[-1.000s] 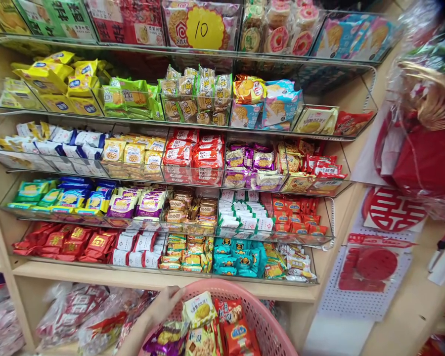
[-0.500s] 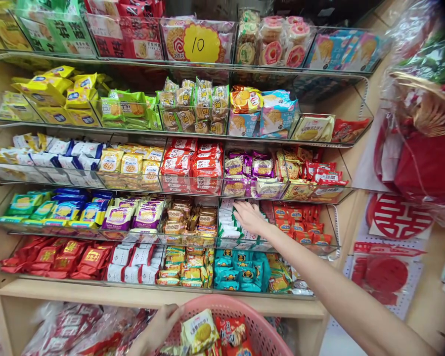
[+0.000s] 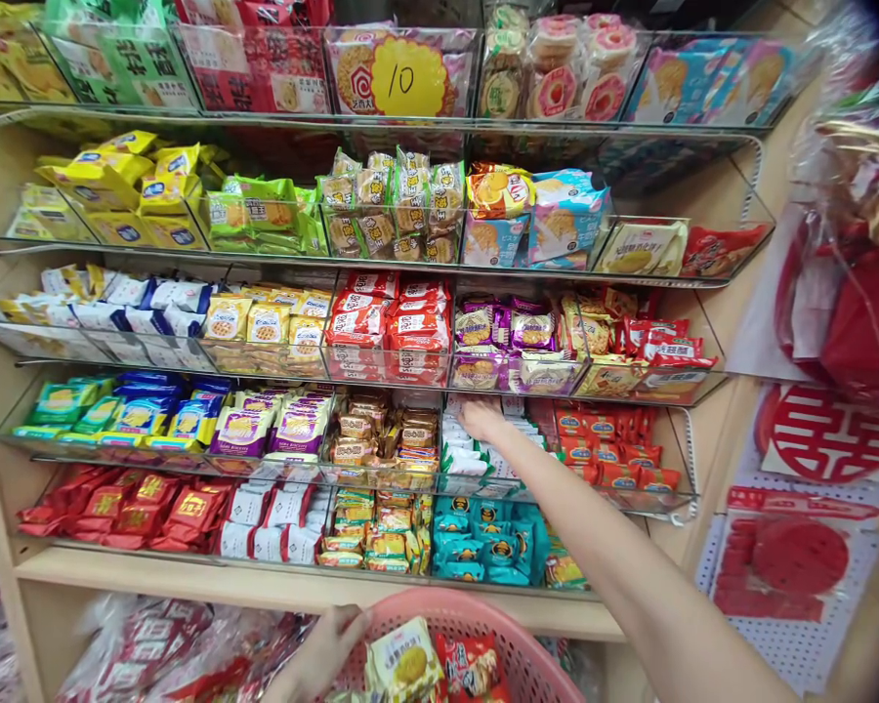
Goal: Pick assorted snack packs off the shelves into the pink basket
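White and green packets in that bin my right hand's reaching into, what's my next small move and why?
Probably close the right hand on one of the white and green packets: its fingers already rest on that stack, nothing gripped. The left hand holds the pink basket rim just below.

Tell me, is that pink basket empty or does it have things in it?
Not empty. The pink basket holds snack packets, a yellow and a red one showing; the left hand grips its rim.
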`<control>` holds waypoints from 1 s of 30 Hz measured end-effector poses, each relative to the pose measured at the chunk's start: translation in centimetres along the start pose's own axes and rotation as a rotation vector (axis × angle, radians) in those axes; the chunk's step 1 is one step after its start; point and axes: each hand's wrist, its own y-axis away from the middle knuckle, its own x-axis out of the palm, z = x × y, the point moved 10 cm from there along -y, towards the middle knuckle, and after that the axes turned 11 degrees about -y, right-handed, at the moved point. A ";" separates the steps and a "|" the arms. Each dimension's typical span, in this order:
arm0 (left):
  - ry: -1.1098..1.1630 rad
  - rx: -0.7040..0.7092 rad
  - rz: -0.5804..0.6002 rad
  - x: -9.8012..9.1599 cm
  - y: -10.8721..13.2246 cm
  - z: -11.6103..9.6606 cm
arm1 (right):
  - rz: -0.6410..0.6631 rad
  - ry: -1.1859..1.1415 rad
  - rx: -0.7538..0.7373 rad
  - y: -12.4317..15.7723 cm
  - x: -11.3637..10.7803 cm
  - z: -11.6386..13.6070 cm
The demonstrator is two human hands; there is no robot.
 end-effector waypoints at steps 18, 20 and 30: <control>0.049 -0.010 0.007 -0.1 0.5 -1.0 | -0.138 -0.034 0.115 1.1 -1.5 0.5; 0.047 -0.014 0.008 -0.1 0.6 -1.0 | -0.152 -0.037 0.118 1.3 -1.7 0.6; 0.037 0.004 -0.005 0.0 0.3 -0.1 | -0.266 -0.029 -0.014 4.6 -3.1 1.0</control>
